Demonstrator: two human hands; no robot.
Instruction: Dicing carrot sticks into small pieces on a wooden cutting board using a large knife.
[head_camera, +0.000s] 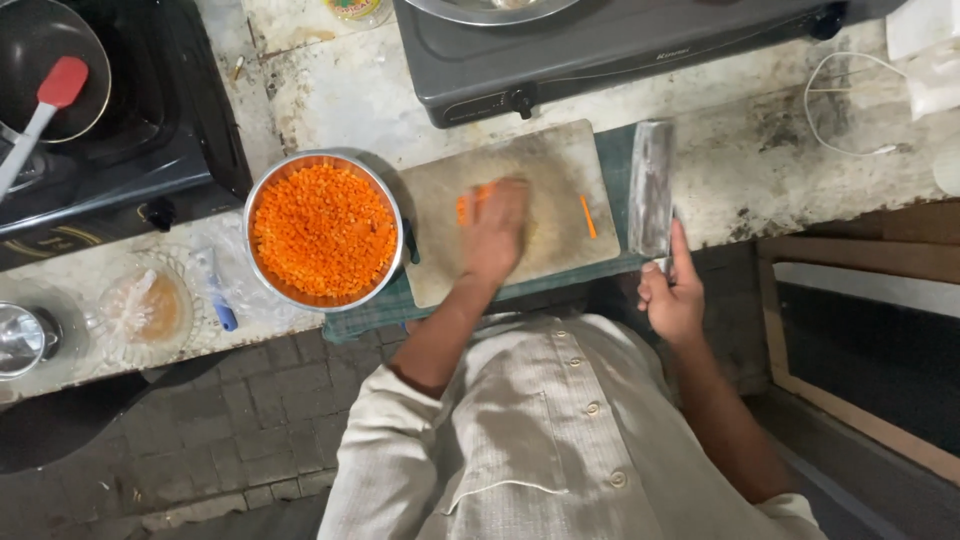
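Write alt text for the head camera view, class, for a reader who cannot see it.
A person's left hand gathers orange pieces on a cutting board, while the right hand holds a cleaver. Beside the board sits a metal bowl of diced orange vegetable.

Bright orange diced carrot (322, 230) fills a silver steel bowl (262, 190). The cutting board (560, 170) is pale beige, resting on a dark green cloth (375, 310). The cleaver (650, 185) has a grey blade. The spatula (60, 85) is red, the stove (600, 50) dark grey, the tabletop (340, 90) stained off-white.
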